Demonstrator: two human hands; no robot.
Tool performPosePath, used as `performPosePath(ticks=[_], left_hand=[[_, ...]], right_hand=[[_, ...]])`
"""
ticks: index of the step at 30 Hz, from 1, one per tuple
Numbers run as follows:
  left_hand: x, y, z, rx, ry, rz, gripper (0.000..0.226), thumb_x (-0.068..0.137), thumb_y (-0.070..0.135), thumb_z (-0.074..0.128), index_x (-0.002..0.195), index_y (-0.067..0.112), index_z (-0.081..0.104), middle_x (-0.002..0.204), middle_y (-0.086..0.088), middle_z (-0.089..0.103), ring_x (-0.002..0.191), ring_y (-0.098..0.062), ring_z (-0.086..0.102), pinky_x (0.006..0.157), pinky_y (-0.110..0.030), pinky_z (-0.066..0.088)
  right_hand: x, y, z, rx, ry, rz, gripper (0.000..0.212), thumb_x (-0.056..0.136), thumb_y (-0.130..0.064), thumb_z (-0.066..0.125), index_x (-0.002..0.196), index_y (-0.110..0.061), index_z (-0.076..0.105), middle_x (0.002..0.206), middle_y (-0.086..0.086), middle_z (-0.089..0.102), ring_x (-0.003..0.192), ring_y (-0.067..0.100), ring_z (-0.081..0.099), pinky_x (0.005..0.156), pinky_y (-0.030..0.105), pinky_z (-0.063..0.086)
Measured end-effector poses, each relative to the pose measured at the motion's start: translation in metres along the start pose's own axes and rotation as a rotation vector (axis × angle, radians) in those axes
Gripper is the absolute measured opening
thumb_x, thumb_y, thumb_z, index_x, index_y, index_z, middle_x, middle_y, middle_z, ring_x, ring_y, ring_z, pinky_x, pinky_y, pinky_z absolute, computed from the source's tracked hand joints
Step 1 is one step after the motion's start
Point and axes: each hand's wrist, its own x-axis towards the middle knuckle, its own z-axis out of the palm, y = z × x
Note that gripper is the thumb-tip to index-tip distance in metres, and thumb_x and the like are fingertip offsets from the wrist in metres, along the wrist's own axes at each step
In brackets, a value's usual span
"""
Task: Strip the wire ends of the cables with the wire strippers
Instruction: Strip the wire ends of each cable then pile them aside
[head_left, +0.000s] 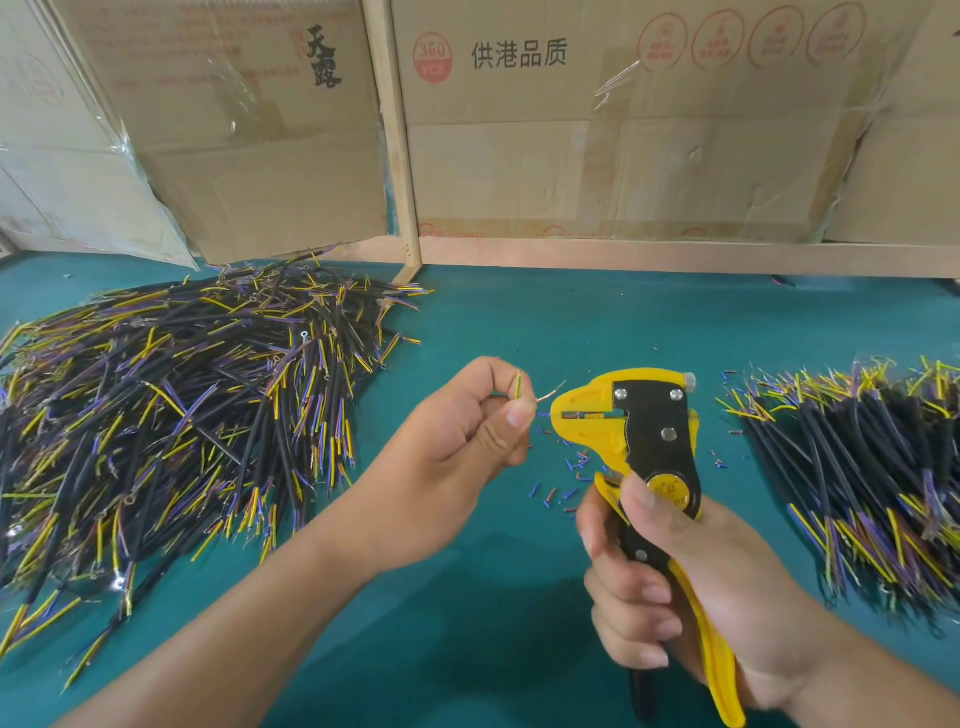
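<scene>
Closest to us, the right hand (670, 587) is wrapped round the handles of the yellow-and-black wire strippers (644, 431), fingers curled tight, thumb up by the round yellow dial. The tool's head points left, and a short bit of wire or insulation sits in its slot. Just beside that head, the left hand (467, 431) pinches a cable (518, 387) between thumb and fingers, so that grip is clamped on the thin cores: a yellow-green one stands up, and a bare copper end curls toward the tool without quite touching it. These cores look light and floppy, easy to bend, so I'd say hold close behind the end or it will buckle going into the slot. Snipped bits of insulation (558, 475) litter the green tabletop (519, 322) between the hands. Further out, a big heap of cables (182, 395) spreads on the left, and a smaller, neater bundle (857, 467) lies on the right. Behind it all, cardboard boxes (249, 130) stand against a wooden frame (400, 156).
</scene>
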Motion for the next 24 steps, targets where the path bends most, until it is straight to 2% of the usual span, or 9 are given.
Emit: performPosePath(ticks=[3,6,11,17,19,24], left_hand=[[0.000,-0.002,-0.001,0.031,-0.006,0.011,0.019,0.103,0.025,0.042,0.099,0.007,0.045,0.070,0.009,0.044,0.053,0.001,0.040,0.054,-0.005,0.033],[0.000,-0.002,-0.002,0.066,-0.013,0.012,0.021,0.103,0.022,0.041,0.100,0.002,0.044,0.069,0.011,0.040,0.054,0.001,0.037,0.054,-0.005,0.033],[0.001,-0.002,-0.007,0.147,-0.025,0.016,0.015,0.104,0.021,0.042,0.100,0.007,0.046,0.069,0.014,0.043,0.058,-0.001,0.036,0.057,-0.007,0.032],[0.002,0.000,-0.013,0.229,-0.025,0.028,0.019,0.103,0.034,0.044,0.097,0.016,0.048,0.068,0.010,0.038,0.062,-0.011,0.030,0.058,-0.017,0.030],[0.002,0.001,-0.014,0.230,-0.031,0.028,0.019,0.101,0.036,0.044,0.096,0.018,0.049,0.068,0.010,0.040,0.063,-0.009,0.031,0.059,-0.017,0.030],[0.002,0.003,-0.020,0.253,-0.045,0.018,0.017,0.103,0.029,0.045,0.095,0.015,0.049,0.068,0.012,0.042,0.064,-0.009,0.033,0.060,-0.018,0.032]], right_hand=[[-0.001,-0.002,0.004,-0.009,0.065,-0.010,0.054,0.067,-0.054,0.088,0.078,-0.008,0.063,0.050,0.000,0.032,0.036,0.012,0.027,0.041,0.020,0.033],[-0.001,-0.003,0.006,-0.026,0.122,-0.021,0.056,0.062,-0.056,0.089,0.075,-0.009,0.061,0.049,-0.001,0.030,0.034,0.010,0.024,0.040,0.018,0.031],[-0.002,-0.008,0.004,-0.074,0.117,-0.026,0.057,0.062,-0.058,0.089,0.077,-0.010,0.063,0.050,0.000,0.032,0.035,0.010,0.026,0.040,0.018,0.031],[-0.001,-0.013,0.000,-0.155,0.130,-0.013,0.060,0.058,-0.061,0.089,0.078,-0.009,0.066,0.052,0.002,0.033,0.037,0.012,0.027,0.041,0.020,0.032],[-0.001,-0.013,-0.001,-0.165,0.129,-0.009,0.060,0.059,-0.062,0.088,0.079,-0.009,0.066,0.053,0.002,0.034,0.037,0.012,0.028,0.041,0.020,0.032],[0.000,-0.013,0.000,-0.193,0.123,-0.009,0.061,0.060,-0.062,0.088,0.082,-0.009,0.067,0.055,0.003,0.035,0.039,0.013,0.029,0.042,0.022,0.034]])
